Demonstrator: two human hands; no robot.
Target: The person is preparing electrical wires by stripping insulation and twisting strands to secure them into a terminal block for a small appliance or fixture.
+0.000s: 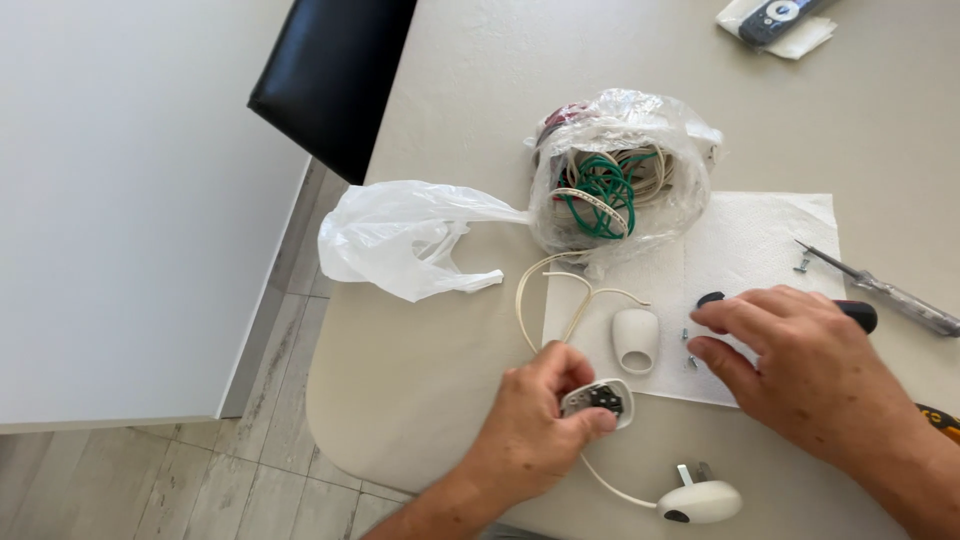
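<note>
Beige table (pixel 450 380) carries everything, w/ a black chair (pixel 335 75) pushed against its far edge. Clear plastic bag (pixel 620 170) sits open at the top, so the green and cream wire coils inside are reachable. White paper towel (pixel 760 260) is spread under the small parts, prob. to keep the screws (pixel 688 348) from rolling off. Right hand (pixel 800 370) rests on the towel, fingers loosely curled and half open, tips just beside the screws, gripping nothing. Left hand (pixel 535 425) pinches the open plug base (pixel 600 400) at the table's near edge, terminals up; its cover (pixel 636 340) lies apart on the towel. Screwdriver (pixel 885 293) lies at right.
</note>
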